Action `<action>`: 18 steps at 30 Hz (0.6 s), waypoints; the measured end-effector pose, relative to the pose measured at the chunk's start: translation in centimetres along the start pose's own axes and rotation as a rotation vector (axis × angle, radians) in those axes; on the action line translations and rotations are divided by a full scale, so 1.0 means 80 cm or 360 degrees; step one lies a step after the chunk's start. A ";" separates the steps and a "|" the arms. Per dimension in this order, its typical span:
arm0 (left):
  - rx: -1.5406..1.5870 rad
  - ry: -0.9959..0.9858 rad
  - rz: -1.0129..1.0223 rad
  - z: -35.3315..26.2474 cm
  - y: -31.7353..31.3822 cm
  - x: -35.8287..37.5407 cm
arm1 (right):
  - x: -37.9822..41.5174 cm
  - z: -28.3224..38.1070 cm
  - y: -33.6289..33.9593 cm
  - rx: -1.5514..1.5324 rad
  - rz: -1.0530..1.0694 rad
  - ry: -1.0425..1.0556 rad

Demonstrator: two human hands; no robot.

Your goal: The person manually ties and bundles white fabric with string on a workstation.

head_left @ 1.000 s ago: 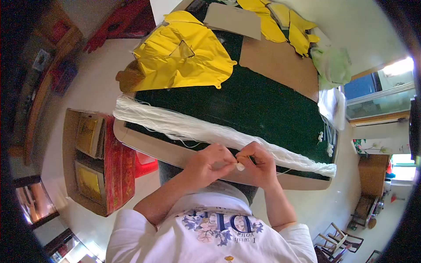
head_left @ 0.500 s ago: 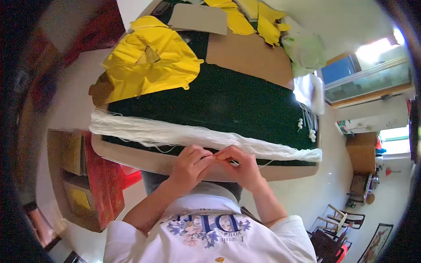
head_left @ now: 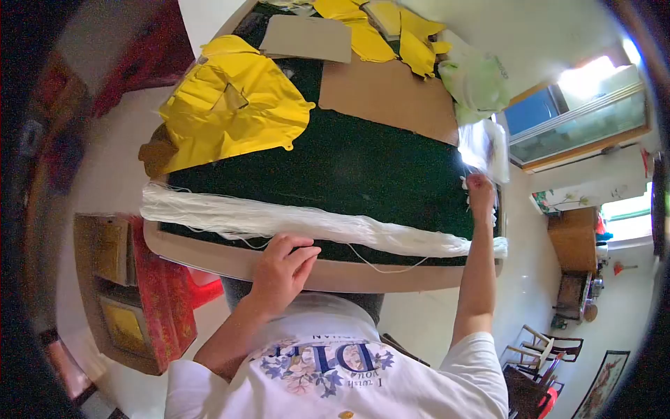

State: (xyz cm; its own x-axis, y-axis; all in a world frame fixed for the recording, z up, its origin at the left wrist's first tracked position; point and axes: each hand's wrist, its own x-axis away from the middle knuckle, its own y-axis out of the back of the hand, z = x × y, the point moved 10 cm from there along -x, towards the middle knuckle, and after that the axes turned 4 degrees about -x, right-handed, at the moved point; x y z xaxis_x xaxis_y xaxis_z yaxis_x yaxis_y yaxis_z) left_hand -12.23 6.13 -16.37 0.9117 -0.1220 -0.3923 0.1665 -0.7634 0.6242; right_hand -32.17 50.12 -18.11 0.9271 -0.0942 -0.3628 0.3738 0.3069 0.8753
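A long hank of white thread (head_left: pixel 328 222) lies along the near edge of the dark green tabletop (head_left: pixel 356 160). My left hand (head_left: pixel 279 269) is at the hank's near side, thumb and forefinger stretched out with a small gap between the tips. A loose strand of thread (head_left: pixel 377 267) curves below the hank to its right. Out at the table's right edge, my right hand (head_left: pixel 479 187) has its fingers drawn together among the thin strips with white knotted ends, beside a clear plastic bag (head_left: pixel 492 150). My hand largely covers the strips, and what its fingertips hold is hidden.
Yellow sheet material (head_left: pixel 234 112) lies at the left, with more yellow pieces (head_left: pixel 419 45) at the back. A brown cardboard sheet (head_left: pixel 391 98), a smaller grey-brown board (head_left: pixel 307 38) and a pale green bag (head_left: pixel 474 80) are farther off. A box with red cloth (head_left: pixel 164 307) stands left.
Both hands were together at the hank's near edge. My right hand has moved away to the strips at the right edge; my left has stayed near the hank, its fingers now apart.
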 end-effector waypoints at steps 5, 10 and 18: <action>-0.0248 -0.0168 0.0166 -0.006 -0.015 -0.001 | 0.045 0.103 0.047 -0.0336 -0.0034 -0.0037; -0.0179 -0.0212 0.0307 -0.007 -0.050 -0.002 | 0.179 0.271 -0.014 -0.0820 0.0858 0.0377; -0.0295 -0.0281 0.0032 0.004 -0.025 -0.012 | 0.181 0.277 -0.007 -0.0404 0.0548 0.0340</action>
State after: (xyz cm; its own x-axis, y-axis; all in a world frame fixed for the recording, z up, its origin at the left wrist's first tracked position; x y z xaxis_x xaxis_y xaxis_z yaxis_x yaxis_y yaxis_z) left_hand -13.52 7.54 -17.46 0.8385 -0.2571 -0.4804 0.2300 -0.6323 0.7398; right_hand -18.29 27.60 -16.74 0.9591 0.2425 -0.1463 0.0022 0.5101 0.8601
